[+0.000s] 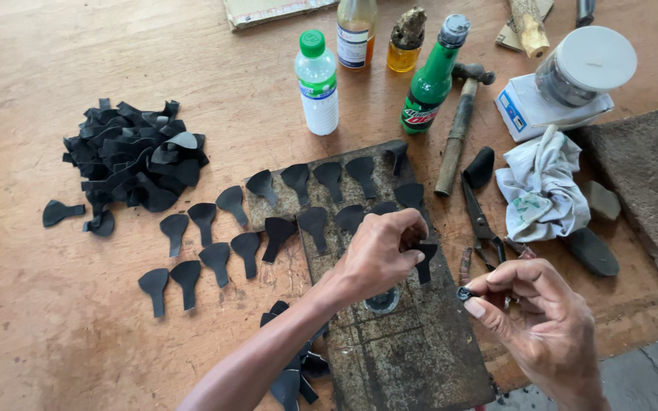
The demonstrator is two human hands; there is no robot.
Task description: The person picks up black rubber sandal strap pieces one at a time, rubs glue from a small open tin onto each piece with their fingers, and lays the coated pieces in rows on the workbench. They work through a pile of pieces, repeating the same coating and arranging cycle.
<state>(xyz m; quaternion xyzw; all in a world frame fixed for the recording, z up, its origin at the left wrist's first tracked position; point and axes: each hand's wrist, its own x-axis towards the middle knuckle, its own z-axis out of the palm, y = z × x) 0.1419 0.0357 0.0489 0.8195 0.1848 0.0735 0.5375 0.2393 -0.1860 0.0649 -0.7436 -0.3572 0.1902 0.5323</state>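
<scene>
My left hand (378,255) reaches over a dark rusty metal plate (405,358) and pinches a black paddle-shaped rubber piece (424,259) at its top. My right hand (535,320) hovers just right of the plate, thumb and forefinger closed on a small black ring-like part (464,293). Two rows of similar black paddle-shaped pieces (268,228) lie spread across the plate and the wooden table. A small dark round dish (382,302) sits on the plate under my left wrist.
A heap of black rubber offcuts (135,156) lies at left. Several bottles (317,80) stand at the back, with a hammer (458,125), scissors (481,224), a white rag (542,186), a lidded jar (584,65) and a stone slab (649,175) at right. More black pieces (295,369) lie under my left forearm.
</scene>
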